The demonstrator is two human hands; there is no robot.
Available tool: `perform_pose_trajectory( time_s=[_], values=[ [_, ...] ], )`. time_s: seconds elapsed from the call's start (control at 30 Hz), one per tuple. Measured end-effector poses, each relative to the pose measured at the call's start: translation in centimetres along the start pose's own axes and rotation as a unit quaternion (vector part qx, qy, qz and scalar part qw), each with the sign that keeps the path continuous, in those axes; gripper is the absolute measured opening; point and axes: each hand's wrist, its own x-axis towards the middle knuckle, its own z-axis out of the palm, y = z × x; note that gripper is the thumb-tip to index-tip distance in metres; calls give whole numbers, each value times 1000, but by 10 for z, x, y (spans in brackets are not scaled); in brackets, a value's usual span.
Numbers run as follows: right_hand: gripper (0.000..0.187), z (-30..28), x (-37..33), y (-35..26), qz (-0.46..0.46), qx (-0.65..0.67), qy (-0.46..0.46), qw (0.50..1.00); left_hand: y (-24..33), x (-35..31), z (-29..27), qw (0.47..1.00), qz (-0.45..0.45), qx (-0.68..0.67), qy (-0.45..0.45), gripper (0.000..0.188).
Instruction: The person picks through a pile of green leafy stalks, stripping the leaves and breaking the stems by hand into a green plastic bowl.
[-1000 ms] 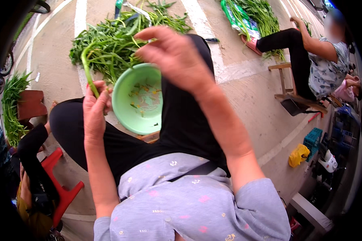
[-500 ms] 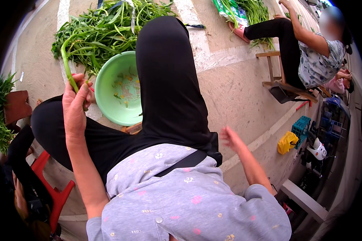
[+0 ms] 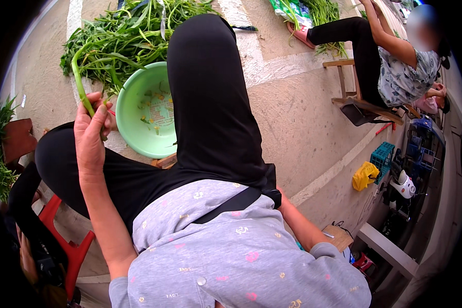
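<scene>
My left hand (image 3: 91,126) pinches a long green vegetable stem (image 3: 78,77) between thumb and fingers, its top bending over to the right. Something small and red (image 3: 112,112) shows beside these fingers; I cannot make out what it is. Right of this hand stands a light green basin (image 3: 133,136) with a few yellowish and green scraps on its bottom. A heap of leafy green vegetables (image 3: 118,43) lies on the ground beyond the basin. Of my right arm the forearm (image 3: 305,223) shows, while the hand is hidden at my hip behind the black cloth.
At the far right a person (image 3: 405,72) sits on a wooden stool (image 3: 344,77) near more greens (image 3: 323,25). A yellow bag (image 3: 365,176) and a teal crate (image 3: 381,159) stand on the right. A red chair (image 3: 74,251) is at the left, close to another person.
My right hand has gone from open air beside my hip to behind the black cloth there. My left hand keeps hold of the stem. The view has shifted slightly.
</scene>
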Motion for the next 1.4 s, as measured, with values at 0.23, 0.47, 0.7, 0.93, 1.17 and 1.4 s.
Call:
perform_pose_trajectory(
  time_s=[0.23, 0.47, 0.7, 0.93, 1.17, 1.4],
  values=[
    [68, -26, 18, -17, -44, -73, -35, 996, 0, -1, 0, 1000, 3, 1, -5, 30],
    [72, 27, -9, -58, 46, 29, -16, 998, -1, -1, -2, 1000, 3, 2, -8, 29],
    [69, 30, -3, -57, 93, 35, -22, 995, 1, -2, 2, 1000, 4, -3, -13, 25],
    [69, 32, -5, -60, 94, 35, -58, 993, 1, -3, 1, 1000, 0, -1, -10, 25],
    [69, 34, -5, -60, 88, 32, -76, 993, -1, -3, 1, 1000, 2, -3, -10, 25],
    [66, 30, -1, -55, 107, 54, -75, 990, 0, -6, 2, 1000, 1, -2, -7, 24]
  ],
)
